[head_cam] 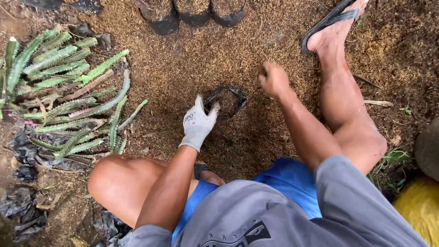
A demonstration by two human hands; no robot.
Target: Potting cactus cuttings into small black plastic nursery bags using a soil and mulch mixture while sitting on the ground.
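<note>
Husk point(192, 59) covers the ground, brown and loose, from your knees out to the top of the view. You squat on it, knees wide, right foot in a dark sandal point(329, 20) planted far out ahead.

Cuttings point(59, 91) lie in a heap at your left: long green ribbed cactus stems, some browned, fanned out over crumpled black plastic. They sit well apart from both hands.

Three filled black bags point(192, 11) stand in a row at the top edge, beyond the work spot, packed with the same brown stuff.

Between your knees, sunk in the husk, is a small black bag point(226, 98), its mouth open and rim crumpled. It lies just ahead of you, between the two hands.

Your left hand point(197, 122), in a grey-white glove, grips the near left rim of the bag; thumb and fingers pinch the plastic edge, holding the mouth open.

Your right hand point(273, 78), bare and dusted with husk, hangs just above and to the right of the bag, not touching it. Fingers are curled tight into a fist; whether anything is inside, I cannot tell.
</note>
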